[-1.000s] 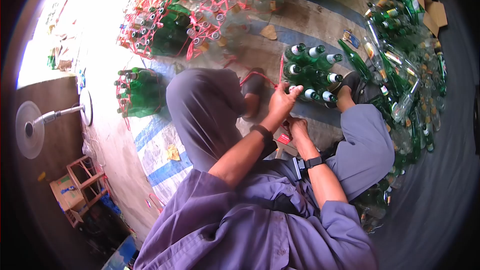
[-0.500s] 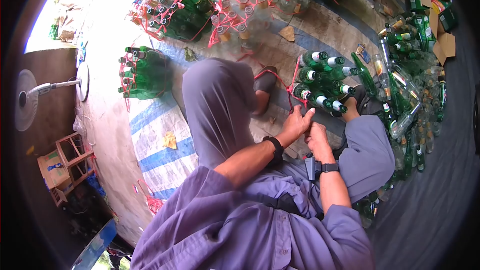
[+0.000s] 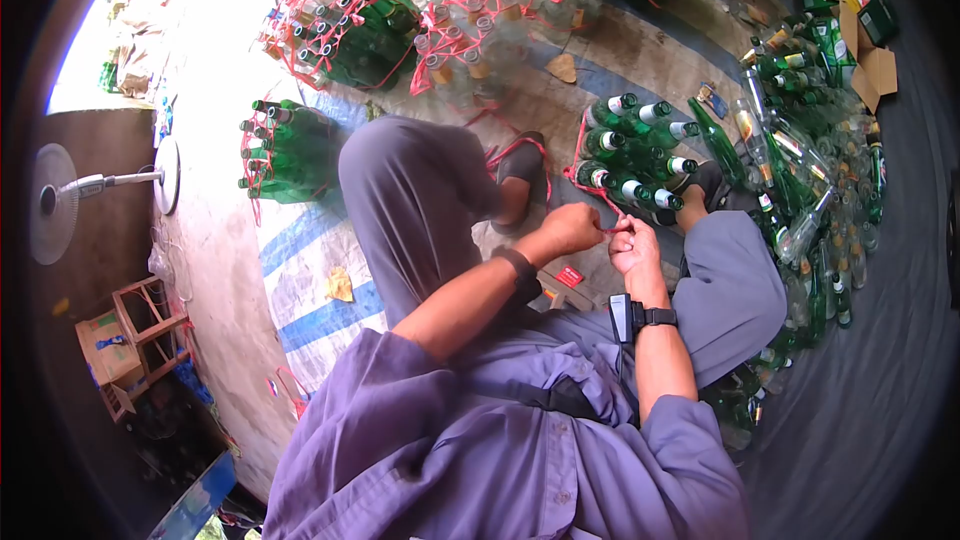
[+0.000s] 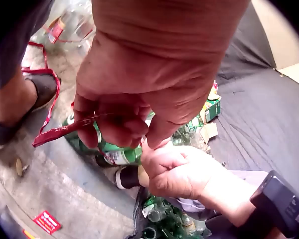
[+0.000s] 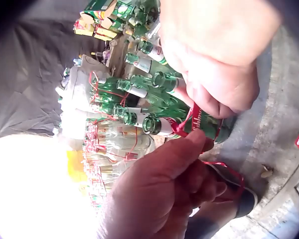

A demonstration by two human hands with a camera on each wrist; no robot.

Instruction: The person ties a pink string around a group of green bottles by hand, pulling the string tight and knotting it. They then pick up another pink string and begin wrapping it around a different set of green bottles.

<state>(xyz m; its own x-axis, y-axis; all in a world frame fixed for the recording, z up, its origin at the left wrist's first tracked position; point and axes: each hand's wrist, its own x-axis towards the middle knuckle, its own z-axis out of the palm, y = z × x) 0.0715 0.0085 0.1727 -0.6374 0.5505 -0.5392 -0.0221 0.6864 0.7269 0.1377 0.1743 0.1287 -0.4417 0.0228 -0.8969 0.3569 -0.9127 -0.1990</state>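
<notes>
A cluster of several upright green bottles (image 3: 650, 145) stands between the feet, with a red ribbon round its near left side. My left hand (image 3: 572, 230) has its fingers curled round the red ribbon (image 4: 57, 133), which trails toward a foot in the left wrist view. Fingertips of my right hand (image 3: 635, 245) pinch the ribbon, close beside the left hand and just short of the bottles. Seen from the right wrist, the ribbon (image 5: 195, 118) runs between both hands, near the bottle necks (image 5: 157, 124). The exact loops between the fingers are partly hidden.
Ribbon-tied bottle bundles (image 3: 465, 35) stand at the top, and another green bundle (image 3: 290, 150) is at the left. Loose bottles (image 3: 800, 155) are piled along the right. A red card (image 3: 569, 276) lies near the left wrist. A fan (image 3: 55, 202) stands far left.
My left hand has drawn back from the bottles, its fingers now more curled. My right hand has risen from below it to beside it, and the ribbon is between them.
</notes>
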